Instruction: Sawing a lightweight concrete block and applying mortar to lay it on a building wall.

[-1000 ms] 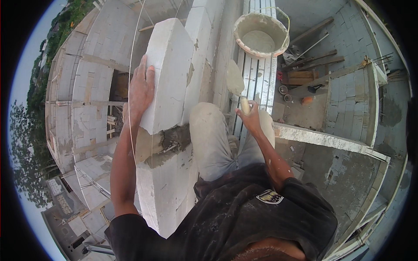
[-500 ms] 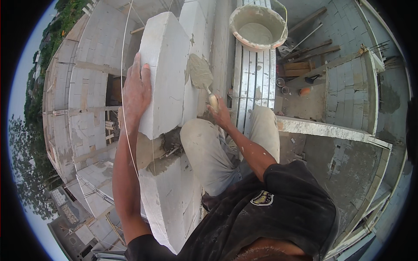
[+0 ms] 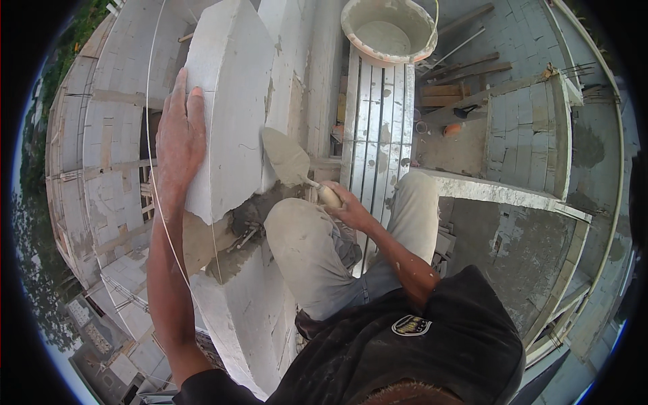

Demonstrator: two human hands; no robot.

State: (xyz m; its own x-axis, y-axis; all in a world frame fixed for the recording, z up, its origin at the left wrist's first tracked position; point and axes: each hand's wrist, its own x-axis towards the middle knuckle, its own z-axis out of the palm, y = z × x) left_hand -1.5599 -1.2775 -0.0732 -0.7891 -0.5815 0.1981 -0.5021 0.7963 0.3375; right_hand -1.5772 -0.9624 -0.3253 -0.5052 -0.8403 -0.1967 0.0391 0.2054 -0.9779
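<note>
My left hand [image 3: 181, 138] lies with stretched fingers along the outer left side of a large white building block [image 3: 236, 108] on the wall. My right hand [image 3: 349, 206] is wrapped round the wooden handle of a trowel [image 3: 285, 156]. Grey mortar coats the trowel's pointed blade, which is beside the block's inner face, near its lower end. Between this block and a nearer white block [image 3: 246, 317] is a gap with rough mortar [image 3: 246, 260] and some thin rods or pipes. A thin string [image 3: 154, 101] runs along the wall's outer side, crossing my left forearm.
A round bucket [image 3: 351, 37] with grey mortar inside stands on a slatted metal plank [image 3: 378, 128] to the right of the wall. My knees are beside the wall. Lower down at right are timber pieces [image 3: 466, 71] and a pale wall top [image 3: 499, 189].
My right hand has drawn the trowel nearer to me along the block's inner face, toward the gap. My left hand stays on the block. The whole view has shifted a little.
</note>
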